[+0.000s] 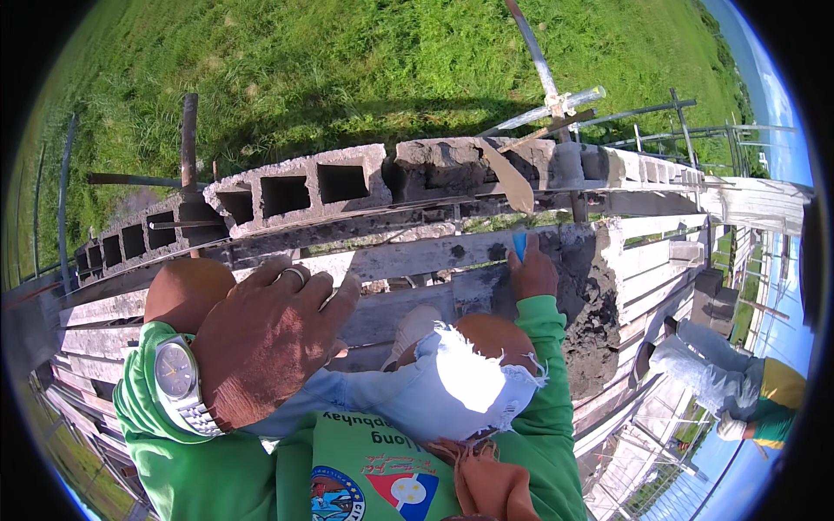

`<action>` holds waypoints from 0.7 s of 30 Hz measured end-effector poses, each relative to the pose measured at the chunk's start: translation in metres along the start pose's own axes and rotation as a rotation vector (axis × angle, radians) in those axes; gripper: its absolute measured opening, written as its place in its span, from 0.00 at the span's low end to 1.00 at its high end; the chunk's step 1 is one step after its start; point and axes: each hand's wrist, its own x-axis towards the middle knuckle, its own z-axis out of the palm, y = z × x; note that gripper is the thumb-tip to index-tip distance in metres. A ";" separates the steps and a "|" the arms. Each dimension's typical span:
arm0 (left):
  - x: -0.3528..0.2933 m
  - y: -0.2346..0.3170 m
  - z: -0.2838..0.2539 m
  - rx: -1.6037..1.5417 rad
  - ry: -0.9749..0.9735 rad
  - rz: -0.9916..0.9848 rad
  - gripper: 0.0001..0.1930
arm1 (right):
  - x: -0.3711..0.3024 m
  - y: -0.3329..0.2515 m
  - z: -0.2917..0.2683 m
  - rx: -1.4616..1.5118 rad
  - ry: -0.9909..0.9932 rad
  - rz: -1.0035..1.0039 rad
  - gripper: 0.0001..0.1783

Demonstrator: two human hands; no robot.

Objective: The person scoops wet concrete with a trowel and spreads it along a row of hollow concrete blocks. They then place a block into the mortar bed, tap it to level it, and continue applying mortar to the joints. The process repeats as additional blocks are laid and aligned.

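My right hand [532, 271] is closed round the blue handle of a trowel [511, 180]. The trowel's pointed blade reaches up over the wall's edge, beside a hollow block topped with wet mortar [443, 169]. My left hand [274, 339] hangs over my bent knee with its fingers apart and nothing in them; a ring and a wristwatch [176, 372] are on it. Just beyond it lies a hollow concrete block [300, 189] with its cells showing. More grey mortar [592, 304] is heaped on the planks at my right hand.
Wooden planks [408, 254] form the platform under me, with gaps between them. Scaffold poles [536, 52] and a rusty pipe [188, 143] stand along the wall. Grass lies far below. On the right another person [730, 382] works near stacked blocks [714, 300].
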 end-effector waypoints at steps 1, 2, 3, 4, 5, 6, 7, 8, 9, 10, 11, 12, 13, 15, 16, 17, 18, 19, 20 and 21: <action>0.002 -0.002 0.001 -0.011 0.025 0.044 0.29 | -0.002 -0.014 0.019 0.037 0.012 0.001 0.32; 0.001 -0.002 0.002 0.000 0.028 0.053 0.27 | -0.003 -0.026 0.034 0.063 -0.007 0.040 0.34; 0.000 -0.003 0.003 0.016 0.024 0.045 0.26 | -0.004 -0.034 0.045 0.072 0.000 0.015 0.34; -0.002 -0.003 0.004 0.037 0.052 0.047 0.25 | -0.004 -0.042 0.053 0.078 -0.004 -0.003 0.34; -0.005 -0.002 0.004 0.059 0.055 0.054 0.25 | -0.003 -0.049 0.059 0.056 0.011 -0.009 0.35; -0.009 0.000 0.004 0.041 0.060 0.066 0.27 | -0.001 -0.053 0.062 0.043 0.018 -0.083 0.35; -0.014 0.001 0.003 0.033 0.047 0.074 0.30 | 0.002 -0.056 0.062 0.006 0.050 -0.155 0.35; -0.018 0.001 0.003 0.031 0.067 0.087 0.34 | 0.006 -0.058 0.060 -0.018 0.098 -0.267 0.35; -0.021 0.000 0.003 0.028 0.044 0.092 0.33 | 0.012 -0.058 0.058 -0.070 0.113 -0.330 0.35; -0.022 0.000 0.003 0.033 0.053 0.108 0.33 | 0.018 -0.057 0.056 -0.110 0.145 -0.424 0.35; -0.023 -0.002 0.004 0.042 0.081 0.127 0.33 | 0.024 -0.056 0.054 -0.150 0.179 -0.518 0.35; -0.024 -0.003 0.005 0.051 0.056 0.110 0.33 | 0.029 -0.052 0.051 -0.180 0.126 -0.488 0.33; -0.024 -0.005 0.006 0.059 0.049 0.092 0.32 | 0.033 -0.050 0.049 -0.190 0.155 -0.524 0.33; -0.024 -0.009 0.007 0.061 0.052 0.073 0.32 | 0.032 -0.044 0.044 -0.243 0.149 -0.528 0.33; -0.024 -0.010 0.007 0.055 0.065 0.071 0.32 | 0.026 -0.042 0.042 -0.165 0.142 -0.510 0.30; -0.025 -0.012 0.006 0.054 0.083 0.063 0.32 | 0.020 -0.041 0.039 -0.111 0.167 -0.386 0.30; -0.027 -0.012 0.006 0.059 0.070 0.073 0.32 | 0.010 -0.042 0.039 -0.054 0.157 -0.266 0.30; -0.029 -0.011 0.005 0.064 0.054 0.085 0.32 | -0.001 -0.043 0.036 0.014 0.178 -0.174 0.30; -0.031 -0.011 0.003 0.069 0.037 0.099 0.32 | -0.013 -0.047 0.035 0.125 0.125 -0.028 0.31; -0.032 -0.010 0.002 0.050 0.027 0.101 0.32 | -0.023 -0.053 0.037 0.169 0.048 0.036 0.33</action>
